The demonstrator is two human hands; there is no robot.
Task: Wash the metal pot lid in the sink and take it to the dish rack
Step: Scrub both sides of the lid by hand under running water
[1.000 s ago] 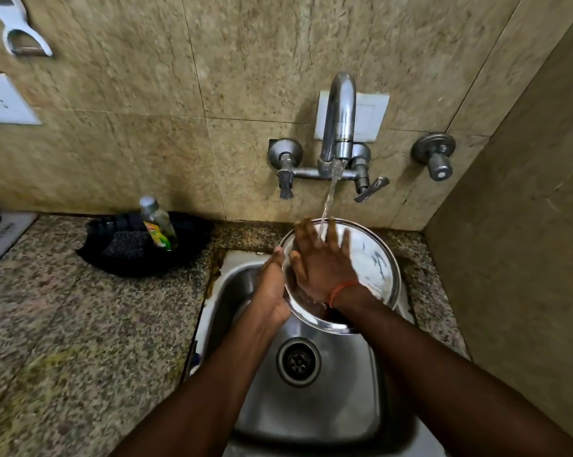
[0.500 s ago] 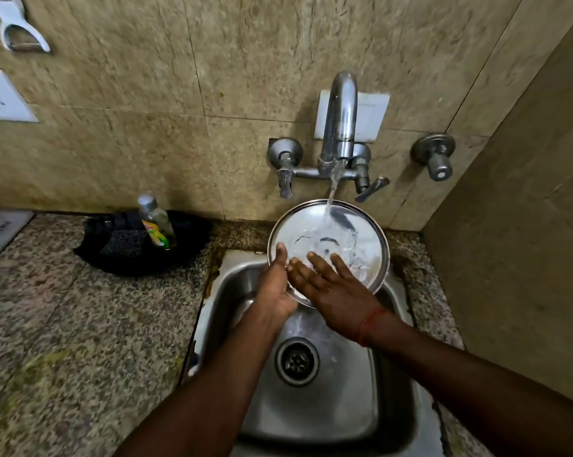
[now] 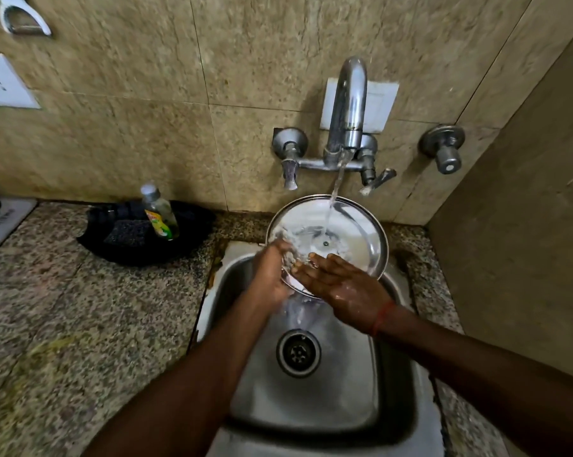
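Note:
The round metal pot lid (image 3: pixel 354 232) is held tilted over the back of the steel sink (image 3: pixel 337 384), its shiny face toward me. Water from the wall tap (image 3: pixel 349 107) runs onto its middle and splashes down. My left hand (image 3: pixel 271 275) grips the lid's lower left rim. My right hand (image 3: pixel 341 285) lies flat with fingers spread on the lid's lower edge, palm wet. A red thread circles the right wrist. No dish rack is in view.
A black tray (image 3: pixel 136 239) with a scrub pad and a small soap bottle (image 3: pixel 159 212) sits on the granite counter (image 3: pixel 80 324) left of the sink. A second valve knob (image 3: pixel 445 150) is on the wall; a side wall (image 3: pixel 525 225) closes the right.
The lid has been raised and tipped up under the stream. My right hand has slid from the lid's centre down to its lower edge. The left hand keeps its grip on the rim.

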